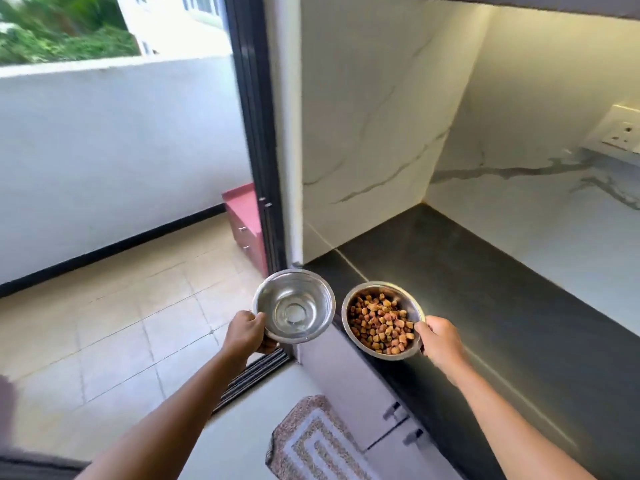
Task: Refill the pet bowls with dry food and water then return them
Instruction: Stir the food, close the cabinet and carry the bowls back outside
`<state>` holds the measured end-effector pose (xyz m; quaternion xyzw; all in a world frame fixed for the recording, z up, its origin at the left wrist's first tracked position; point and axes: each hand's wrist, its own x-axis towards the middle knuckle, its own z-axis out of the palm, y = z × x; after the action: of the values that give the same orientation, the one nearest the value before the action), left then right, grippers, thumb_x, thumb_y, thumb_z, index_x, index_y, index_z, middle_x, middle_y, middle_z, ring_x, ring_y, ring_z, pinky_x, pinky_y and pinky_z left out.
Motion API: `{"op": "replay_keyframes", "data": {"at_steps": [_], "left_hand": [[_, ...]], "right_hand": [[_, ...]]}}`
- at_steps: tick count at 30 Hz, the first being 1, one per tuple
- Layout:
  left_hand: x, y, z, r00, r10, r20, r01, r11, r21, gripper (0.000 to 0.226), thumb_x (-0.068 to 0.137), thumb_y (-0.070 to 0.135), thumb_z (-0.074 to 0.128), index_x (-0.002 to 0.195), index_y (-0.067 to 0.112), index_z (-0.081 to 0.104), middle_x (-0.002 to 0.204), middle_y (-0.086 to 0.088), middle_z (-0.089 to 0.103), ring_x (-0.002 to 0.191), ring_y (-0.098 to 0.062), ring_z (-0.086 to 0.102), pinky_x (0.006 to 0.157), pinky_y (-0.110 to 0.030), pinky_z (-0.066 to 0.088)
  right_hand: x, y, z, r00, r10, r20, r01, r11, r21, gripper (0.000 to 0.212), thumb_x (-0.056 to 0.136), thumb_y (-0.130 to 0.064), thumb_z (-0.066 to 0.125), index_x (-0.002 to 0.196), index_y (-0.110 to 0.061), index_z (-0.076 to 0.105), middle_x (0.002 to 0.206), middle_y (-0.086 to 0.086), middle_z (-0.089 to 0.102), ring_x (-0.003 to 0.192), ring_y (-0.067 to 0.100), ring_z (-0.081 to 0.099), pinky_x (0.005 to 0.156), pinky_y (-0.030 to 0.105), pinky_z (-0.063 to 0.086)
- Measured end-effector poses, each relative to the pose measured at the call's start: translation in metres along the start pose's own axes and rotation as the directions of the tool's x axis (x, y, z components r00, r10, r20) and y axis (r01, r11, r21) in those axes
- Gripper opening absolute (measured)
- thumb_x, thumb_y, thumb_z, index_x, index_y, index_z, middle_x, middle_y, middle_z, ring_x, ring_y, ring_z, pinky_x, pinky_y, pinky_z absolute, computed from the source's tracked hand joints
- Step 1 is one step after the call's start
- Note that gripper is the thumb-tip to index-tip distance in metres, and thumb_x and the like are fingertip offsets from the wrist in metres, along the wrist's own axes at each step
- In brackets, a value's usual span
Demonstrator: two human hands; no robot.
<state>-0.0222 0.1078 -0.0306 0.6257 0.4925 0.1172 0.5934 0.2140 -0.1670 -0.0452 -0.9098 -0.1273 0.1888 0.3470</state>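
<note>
We see the balcony floor (104, 323) filling the left half of the frame, pale tiles with open room running back to a white wall (104, 150) edged in black. Right of it, the dark sliding door frame (256, 133) runs top to bottom near the centre, its track (256, 375) crossing the floor at centre bottom. The right half is a black countertop (502, 289) under marble-look wall panels (363, 116), its near edge slanting down toward the lower right, with bare surface along its length. A white wall socket (620, 129) sits at the far right; we can read no writing on it. A pink drawer unit (246, 223) stands on the balcony just beside the door frame. A patterned mat (311, 441) lies at bottom centre, beside the grey cabinet fronts (363, 393).

Both arms reach forward, the hands well apart. Our left hand (247, 332) is closed on the near rim of a steel water bowl (294, 306), thumb on top, fingers under; the bowl is held in the air over the door track, holding clear water. Our right hand (440, 341) is clamped the same way on the rim of a steel food bowl (382, 320), filled with brown dry food (379, 323), held over the countertop's near edge. The two bowls sit just beside each other, not touching.
</note>
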Motion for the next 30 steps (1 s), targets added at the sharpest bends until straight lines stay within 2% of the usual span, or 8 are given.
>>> {"op": "replay_keyframes", "data": {"at_steps": [4,7,10,15,22,25,30], "left_hand": [[-0.004,-0.029,-0.071,0.998,-0.028,-0.059,0.028,1.0,-0.004,0.037,0.094,0.001,0.037,0.078,-0.017,0.065,0.059,-0.025,0.064,0.046,-0.028,0.061,0.044,-0.03,0.052],[-0.007,-0.051,-0.121,0.993,-0.044,-0.113,0.04,0.999,-0.038,0.037,0.094,0.001,0.038,0.077,-0.017,0.065,0.058,-0.025,0.064,0.047,-0.029,0.061,0.046,-0.031,0.053],[-0.008,-0.072,-0.168,0.984,-0.06,-0.168,0.05,0.997,-0.066,0.037,0.093,0.001,0.038,0.073,-0.015,0.065,0.057,-0.025,0.063,0.047,-0.029,0.06,0.047,-0.031,0.052],[0.001,-0.099,-0.232,0.954,-0.12,-0.273,0.092,0.989,-0.114,0.036,0.094,0.002,0.039,0.074,-0.014,0.064,0.056,-0.024,0.063,0.044,-0.028,0.058,0.045,-0.03,0.05],[0.046,-0.116,-0.301,0.9,-0.207,-0.383,0.143,0.972,-0.188,0.033,0.09,0.002,0.039,0.066,-0.005,0.061,0.051,-0.02,0.06,0.043,-0.026,0.055,0.046,-0.03,0.047],[0.082,-0.116,-0.328,0.879,-0.228,-0.418,0.156,0.967,-0.2,0.032,0.091,0.003,0.041,0.067,-0.004,0.061,0.052,-0.02,0.06,0.045,-0.027,0.056,0.046,-0.031,0.048],[0.148,-0.104,-0.368,0.842,-0.259,-0.473,0.169,0.96,-0.225,0.032,0.089,0.004,0.041,0.064,-0.001,0.06,0.05,-0.018,0.06,0.045,-0.027,0.056,0.051,-0.034,0.049]], "right_hand": [[-0.018,-0.042,0.055,0.997,-0.034,0.071,0.033,0.999,0.003,0.037,0.103,-0.012,0.054,0.069,0.003,0.057,0.058,0.01,0.057,0.055,0.023,0.053,0.055,0.032,0.035],[-0.026,-0.076,0.098,0.99,-0.061,0.129,0.059,0.998,0.023,0.037,0.1,-0.005,0.054,0.063,-0.007,0.053,0.05,0.007,0.052,0.048,0.022,0.048,0.052,0.03,0.033],[-0.028,-0.109,0.142,0.977,-0.086,0.194,0.083,0.996,0.022,0.039,0.1,-0.005,0.054,0.061,-0.01,0.055,0.042,0.002,0.054,0.04,0.02,0.049,0.052,0.029,0.037],[-0.032,-0.171,0.202,0.938,-0.188,0.291,0.194,0.981,0.01,0.039,0.1,-0.011,0.054,0.062,-0.011,0.057,0.046,0.003,0.056,0.037,0.011,0.049,0.041,0.022,0.034],[0.008,-0.259,0.289,0.868,-0.293,0.401,0.325,0.946,-0.011,0.04,0.101,-0.018,0.055,0.061,-0.016,0.049,0.056,0.004,0.052,0.052,0.019,0.052,0.052,0.038,0.041],[0.035,-0.3,0.329,0.846,-0.327,0.422,0.376,0.926,-0.037,0.046,0.101,-0.012,0.055,0.056,-0.014,0.046,0.05,0.002,0.05,0.049,0.018,0.049,0.05,0.032,0.034],[0.092,-0.367,0.39,0.802,-0.34,0.491,0.396,0.918,-0.011,0.04,0.101,-0.012,0.054,0.061,-0.009,0.058,0.048,0.004,0.061,0.045,0.018,0.058,0.052,0.033,0.045]]}}
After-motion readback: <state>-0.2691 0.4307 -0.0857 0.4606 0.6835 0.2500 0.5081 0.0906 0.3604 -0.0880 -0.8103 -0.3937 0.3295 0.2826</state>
